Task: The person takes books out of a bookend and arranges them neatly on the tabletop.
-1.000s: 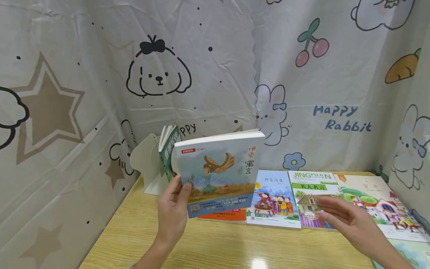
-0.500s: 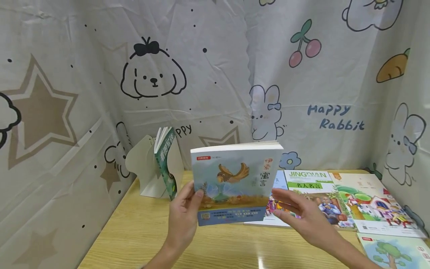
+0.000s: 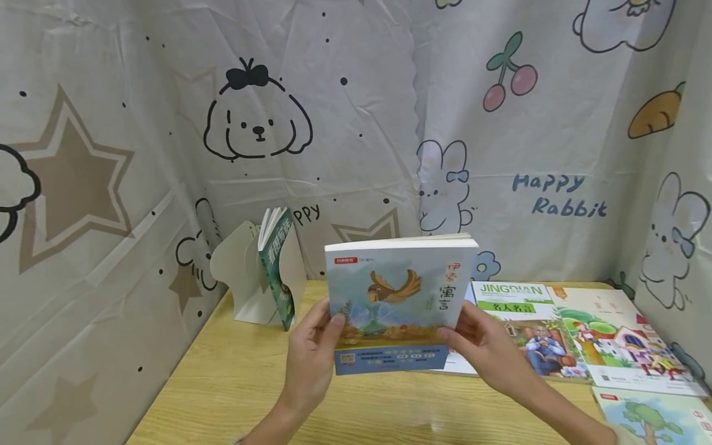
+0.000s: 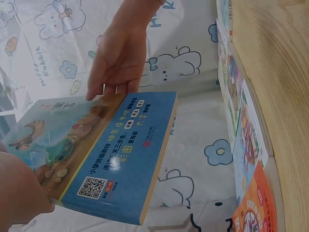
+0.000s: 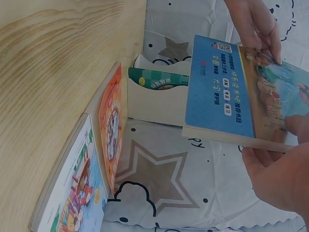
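A paperback picture book (image 3: pixel 389 303) with a bird on its cover is held upright above the table, its cover facing me. My left hand (image 3: pixel 314 352) grips its left edge, thumb on the front and fingers behind. At the right edge, my right hand (image 3: pixel 484 346) holds it the same way, its thumb lying on the cover. The right wrist view shows the book's blue lower band (image 5: pixel 219 87) and both hands at opposite edges. Behind and to the left, a green book (image 3: pixel 278 272) leans in a cream bookend (image 3: pixel 245 278).
Along the back right of the wooden table (image 3: pixel 222 383) lie a green-and-white book (image 3: pixel 517 303) and a book with a house cover (image 3: pixel 628 340). A tree-cover book (image 3: pixel 651 414) lies nearer. An orange book (image 5: pixel 112 125) shows in the right wrist view. Patterned curtain (image 3: pixel 361 123) encloses the table.
The book has moved right and slightly down with my left hand. My right hand has come in from the right and taken hold of the book's right edge.
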Demonstrator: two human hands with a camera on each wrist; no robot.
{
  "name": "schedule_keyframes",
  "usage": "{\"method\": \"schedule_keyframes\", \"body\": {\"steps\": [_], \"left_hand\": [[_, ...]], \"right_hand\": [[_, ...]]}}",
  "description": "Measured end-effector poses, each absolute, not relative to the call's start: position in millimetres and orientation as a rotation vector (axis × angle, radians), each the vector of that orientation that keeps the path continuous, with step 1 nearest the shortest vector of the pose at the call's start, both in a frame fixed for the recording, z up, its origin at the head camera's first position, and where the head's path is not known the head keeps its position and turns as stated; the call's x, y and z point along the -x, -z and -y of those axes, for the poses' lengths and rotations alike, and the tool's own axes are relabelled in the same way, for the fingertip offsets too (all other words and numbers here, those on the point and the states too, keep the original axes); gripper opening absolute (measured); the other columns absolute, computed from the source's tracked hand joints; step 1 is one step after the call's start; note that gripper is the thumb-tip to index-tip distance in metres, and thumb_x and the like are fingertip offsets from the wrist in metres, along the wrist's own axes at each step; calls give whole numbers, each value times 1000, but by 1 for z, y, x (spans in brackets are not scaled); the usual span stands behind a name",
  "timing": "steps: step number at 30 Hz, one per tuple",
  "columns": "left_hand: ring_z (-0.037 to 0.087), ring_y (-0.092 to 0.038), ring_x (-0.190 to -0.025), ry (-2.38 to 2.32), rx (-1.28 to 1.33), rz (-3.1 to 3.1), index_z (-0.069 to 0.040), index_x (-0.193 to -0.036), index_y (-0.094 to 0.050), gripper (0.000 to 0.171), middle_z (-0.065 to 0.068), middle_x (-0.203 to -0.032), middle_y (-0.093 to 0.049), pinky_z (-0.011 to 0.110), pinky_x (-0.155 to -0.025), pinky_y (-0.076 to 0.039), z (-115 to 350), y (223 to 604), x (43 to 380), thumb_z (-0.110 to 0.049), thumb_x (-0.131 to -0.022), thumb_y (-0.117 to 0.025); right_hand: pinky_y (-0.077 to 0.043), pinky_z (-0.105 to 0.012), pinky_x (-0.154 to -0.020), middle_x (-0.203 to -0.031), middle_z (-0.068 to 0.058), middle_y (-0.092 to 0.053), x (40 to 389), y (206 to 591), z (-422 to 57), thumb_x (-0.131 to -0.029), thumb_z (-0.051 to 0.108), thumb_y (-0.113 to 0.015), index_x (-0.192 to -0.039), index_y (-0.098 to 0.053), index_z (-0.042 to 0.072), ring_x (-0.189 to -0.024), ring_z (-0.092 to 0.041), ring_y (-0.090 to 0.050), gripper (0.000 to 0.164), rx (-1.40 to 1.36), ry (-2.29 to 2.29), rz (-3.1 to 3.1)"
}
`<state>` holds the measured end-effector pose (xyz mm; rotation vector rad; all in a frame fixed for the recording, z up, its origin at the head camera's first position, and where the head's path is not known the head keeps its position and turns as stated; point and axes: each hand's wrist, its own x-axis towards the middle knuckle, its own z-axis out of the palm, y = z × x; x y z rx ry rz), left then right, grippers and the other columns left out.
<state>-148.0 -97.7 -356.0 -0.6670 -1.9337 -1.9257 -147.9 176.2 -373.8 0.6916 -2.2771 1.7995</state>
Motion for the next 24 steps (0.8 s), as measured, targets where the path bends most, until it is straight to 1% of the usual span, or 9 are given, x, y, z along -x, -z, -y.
{"method": "schedule_keyframes", "body": {"steps": [3, 6, 9, 12, 16, 19, 21, 24], "left_hand": [[21, -68, -95, 1956, 690, 1926, 5, -134, -55, 31, 19, -109, -66, 32, -78, -59, 96, 357, 149, -5, -105, -49], [20, -67, -95, 1950, 703, 1926, 4, -134, -55, 31, 19, -109, -66, 31, -79, -58, 95, 359, 151, -5, -105, -50], [18, -67, -94, 1937, 697, 1929, 4, -133, -57, 30, 18, -107, -67, 29, -80, -57, 96, 361, 152, -4, -104, -51], [18, -67, -91, 1955, 704, 1924, 5, -132, -57, 30, 18, -105, -67, 29, -78, -58, 96, 362, 154, -3, -104, -52], [17, -66, -89, 1928, 737, 1941, 5, -132, -58, 30, 17, -105, -67, 28, -74, -57, 98, 364, 156, -2, -103, -53], [17, -66, -91, 1880, 802, 1956, 5, -131, -59, 31, 17, -108, -66, 27, -75, -57, 99, 365, 158, 1, -101, -54], [16, -66, -93, 1847, 807, 1973, 3, -130, -61, 30, 15, -111, -67, 26, -77, -56, 101, 366, 159, 2, -100, -57], [18, -67, -101, 1868, 800, 1967, 4, -127, -62, 29, 16, -114, -68, 27, -86, -56, 106, 365, 163, 2, -99, -59]], "right_hand": [[-58, -31, -83, -126, -21, -64, 149, 375, -178, -100, 5, -60, -142, -49, -2, -109, -16, -66, 43, -703, -1787, 2231], [-58, -31, -81, -122, -20, -67, 149, 377, -179, -100, 1, -59, -137, -54, -3, -106, -16, -68, 38, -712, -1765, 2190], [-58, -30, -79, -117, -17, -70, 148, 378, -181, -98, -2, -60, -130, -61, -3, -101, -17, -70, 32, -721, -1722, 2167], [-59, -32, -75, -112, -15, -72, 146, 377, -183, -96, -4, -62, -126, -64, -3, -94, -19, -72, 29, -723, -1688, 2151], [-60, -33, -71, -111, -16, -72, 143, 376, -186, -96, -5, -61, -126, -63, -5, -90, -20, -72, 30, -721, -1686, 2148], [-59, -31, -68, -111, -17, -72, 141, 375, -188, -97, -4, -60, -127, -63, -5, -90, -18, -72, 30, -695, -1682, 2169], [-58, -30, -67, -112, -16, -71, 140, 377, -191, -98, -1, -60, -127, -64, -4, -91, -17, -71, 29, -663, -1673, 2197], [-59, -30, -72, -115, -14, -71, 138, 379, -198, -100, 3, -60, -129, -63, -4, -95, -17, -71, 30, -605, -1692, 2236]]}}
